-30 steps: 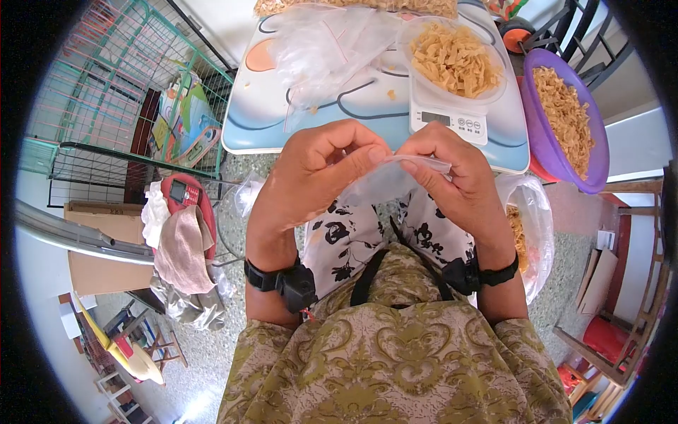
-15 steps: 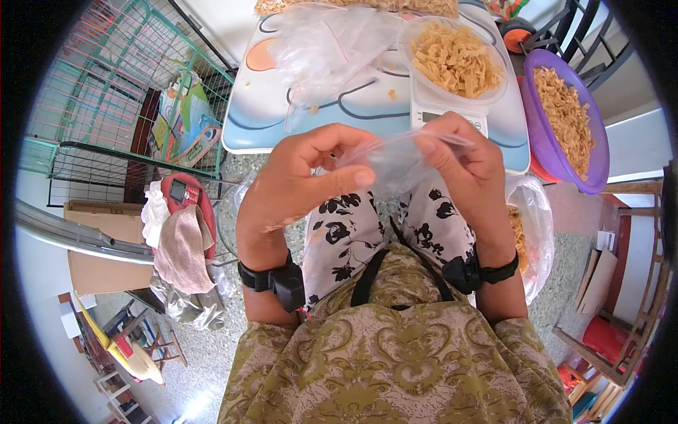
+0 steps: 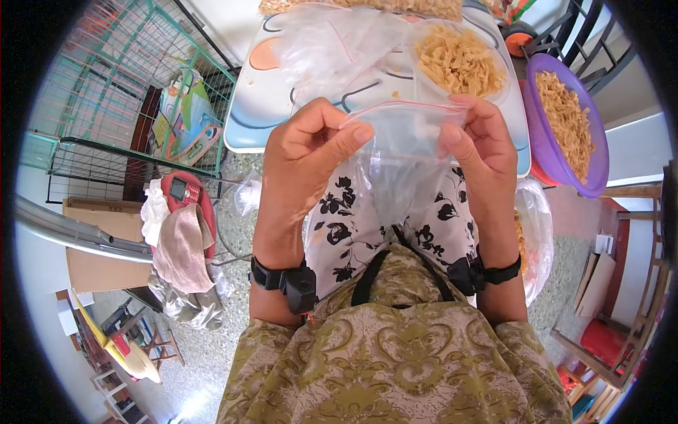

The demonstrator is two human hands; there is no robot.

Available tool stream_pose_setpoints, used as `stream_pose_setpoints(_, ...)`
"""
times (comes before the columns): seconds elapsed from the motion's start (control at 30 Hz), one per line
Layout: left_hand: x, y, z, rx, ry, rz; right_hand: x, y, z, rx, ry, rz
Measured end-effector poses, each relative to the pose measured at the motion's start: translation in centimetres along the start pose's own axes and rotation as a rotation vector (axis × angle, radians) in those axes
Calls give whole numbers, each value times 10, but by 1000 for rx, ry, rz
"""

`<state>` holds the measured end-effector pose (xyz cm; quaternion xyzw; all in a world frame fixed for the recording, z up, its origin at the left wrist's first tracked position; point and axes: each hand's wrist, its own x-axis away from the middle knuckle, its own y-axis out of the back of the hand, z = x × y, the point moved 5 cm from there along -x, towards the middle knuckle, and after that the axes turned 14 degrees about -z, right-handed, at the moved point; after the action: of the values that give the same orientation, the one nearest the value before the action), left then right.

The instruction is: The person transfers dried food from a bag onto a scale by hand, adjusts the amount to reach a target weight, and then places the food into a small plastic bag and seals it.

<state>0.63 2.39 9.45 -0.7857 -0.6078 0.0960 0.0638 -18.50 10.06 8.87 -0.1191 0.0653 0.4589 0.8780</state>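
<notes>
1. Plastic bag (image 3: 402,166), clear and thin, hangs between the two hands, above the person's lap and at the near edge of the bench (image 3: 244,134). A red line runs along its top edge.
2. Left hand (image 3: 305,152): thumb and fingers pinch the bag at one end of that edge.
3. Right hand (image 3: 487,148): thumb and fingers grip the other end, so the edge stretches across from hand to hand. Whether the mouth is parted, I cannot tell.
4. Beyond the hands, a loose pile of clear bags (image 3: 328,46) lies on the bench.
5. To the right of that pile stands a round bowl (image 3: 426,85) with pale yellow strips (image 3: 459,56) in it.
6. A filled bag (image 3: 395,7) lies along the far side of the bench.
7. Beside the bench, on the right, a purple basin (image 3: 600,145) holds more strips (image 3: 565,120).
</notes>
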Motion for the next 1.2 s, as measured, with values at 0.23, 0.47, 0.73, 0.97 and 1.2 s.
stream_pose_setpoints(0.23,-3,3,-1,-86,-156,-6,-3,15,16,233,308,-234)
stream_pose_setpoints(0.47,5,-10,-2,18,-46,48,9,-6,31,374,486,-32)
stream_pose_setpoints(0.73,6,-8,5,4,-91,116,18,-19,55,486,557,215)
stream_pose_setpoints(0.97,10,-13,1,-24,-105,174,20,-34,43,402,603,249)
stream_pose_setpoints(1.2,12,-11,1,-61,-111,200,18,-35,40,596,453,330)
